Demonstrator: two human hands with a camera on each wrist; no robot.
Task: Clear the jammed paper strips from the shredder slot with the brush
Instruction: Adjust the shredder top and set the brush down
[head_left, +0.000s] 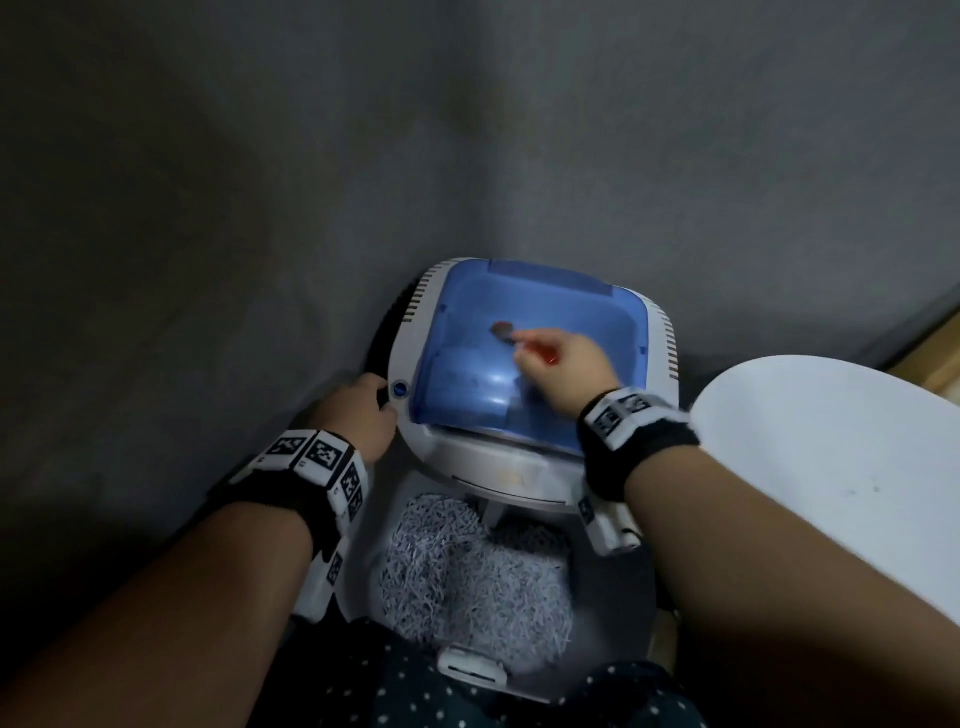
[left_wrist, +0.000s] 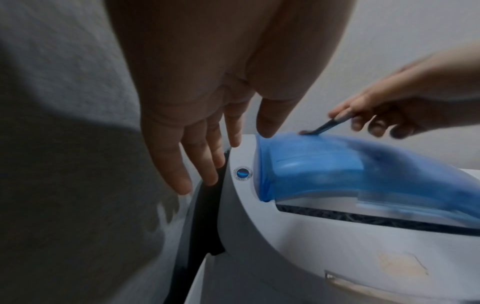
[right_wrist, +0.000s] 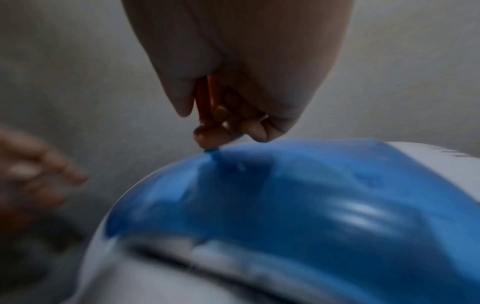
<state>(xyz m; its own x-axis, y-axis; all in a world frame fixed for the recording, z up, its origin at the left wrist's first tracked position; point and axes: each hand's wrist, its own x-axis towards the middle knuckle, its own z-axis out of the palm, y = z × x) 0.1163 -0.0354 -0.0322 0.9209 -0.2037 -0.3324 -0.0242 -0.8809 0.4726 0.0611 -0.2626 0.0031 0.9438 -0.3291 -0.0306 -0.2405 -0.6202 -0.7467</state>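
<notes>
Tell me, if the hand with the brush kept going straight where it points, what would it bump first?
Probably the blue cover: the right hand points the brush across it, its tip seemingly touching already.

A grey, mottled wall (head_left: 467, 130) filled most of the head view, dimly lit, darker toward its left side. To the right of that wall stood a white rounded surface (head_left: 831, 467), smooth and faintly marked. Behind that white surface, against the wall's lower right edge, ran a strip of light wood (head_left: 930, 358).
</notes>
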